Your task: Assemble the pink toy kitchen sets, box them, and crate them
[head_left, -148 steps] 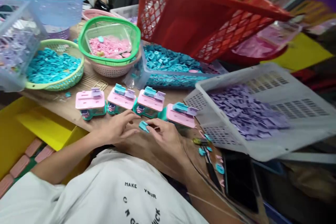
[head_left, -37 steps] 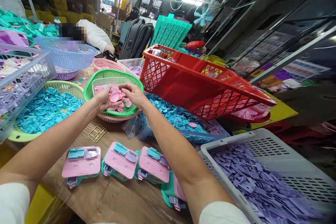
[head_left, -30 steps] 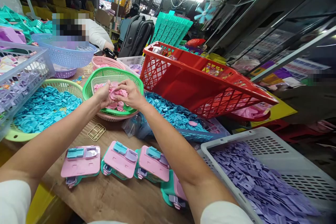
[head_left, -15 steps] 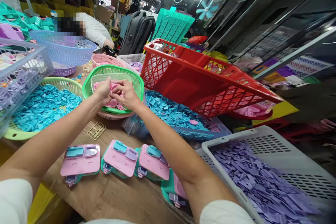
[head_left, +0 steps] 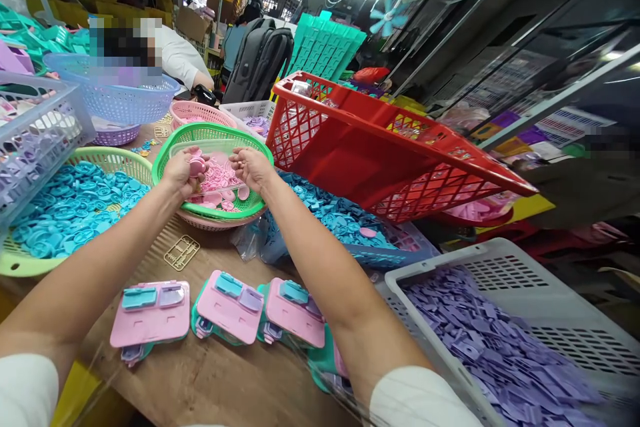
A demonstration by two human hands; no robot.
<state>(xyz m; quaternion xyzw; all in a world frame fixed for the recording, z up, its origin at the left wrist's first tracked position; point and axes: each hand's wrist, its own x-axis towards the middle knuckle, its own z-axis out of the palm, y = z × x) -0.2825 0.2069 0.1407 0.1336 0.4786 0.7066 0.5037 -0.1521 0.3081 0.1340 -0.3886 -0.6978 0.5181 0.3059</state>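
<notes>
My left hand (head_left: pixel 181 175) is closed around round pink plastic pieces (head_left: pixel 197 164), held above the left side of a green basket (head_left: pixel 163 140). Across from it, my right hand (head_left: pixel 254 169) hovers over the basket's right side with its fingertips drawn together; whether anything small is between them I cannot make out. Between the hands, a clear tray inside the basket holds small pink parts (head_left: pixel 220 173), with larger pink ovals near its front. Closer to me, several pink-and-teal toy cases (head_left: pixel 150 320) lie in a row on the wooden table (head_left: pixel 210 380), one partly behind my right forearm.
A yellow-green basket (head_left: pixel 137 159) of blue parts stands left. A red crate (head_left: pixel 345 147) tilts over a blue crate (head_left: pixel 360 255) at right. Nearer is a grey crate (head_left: pixel 493 253) of purple pieces. A beige plastic frame (head_left: pixel 181 252) lies on the table. A person bends over at the back left.
My hands have moved apart from their meeting point over the green basket. The left now carries the pink pieces to the left, and the pink parts between the hands are exposed.
</notes>
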